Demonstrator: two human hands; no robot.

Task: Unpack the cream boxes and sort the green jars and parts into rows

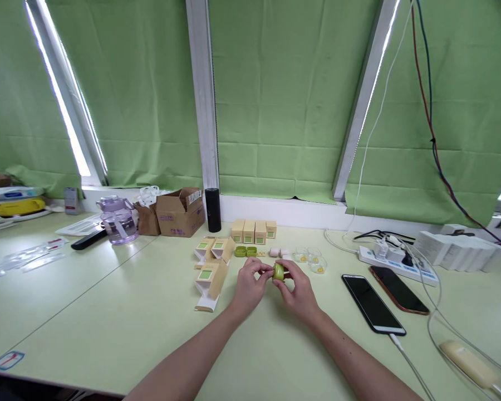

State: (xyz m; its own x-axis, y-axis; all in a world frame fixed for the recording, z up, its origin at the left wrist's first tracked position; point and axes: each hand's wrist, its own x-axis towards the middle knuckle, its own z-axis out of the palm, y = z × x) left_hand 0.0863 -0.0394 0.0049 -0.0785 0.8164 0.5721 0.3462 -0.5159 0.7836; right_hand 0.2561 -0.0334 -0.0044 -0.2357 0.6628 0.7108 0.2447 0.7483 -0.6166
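Small green case [278, 272] held up just above the table [275, 351], between both hands. Right hand [298, 291]: thumb and fingers gripping the case from its right. Left hand [249, 284]: fingertips pinched on its left edge. Just beyond: two green containers [240, 252], pink pieces [274, 252], clear cups [301, 254] with yellow bits inside. Behind these, a row of upright tan boxes [249, 231]. Left of the hands, opened tan boxes [212, 279]. To the right, two phones [373, 303], then a power strip [369, 257]. Farther left, brown carton [177, 217] and purple jug [116, 220].
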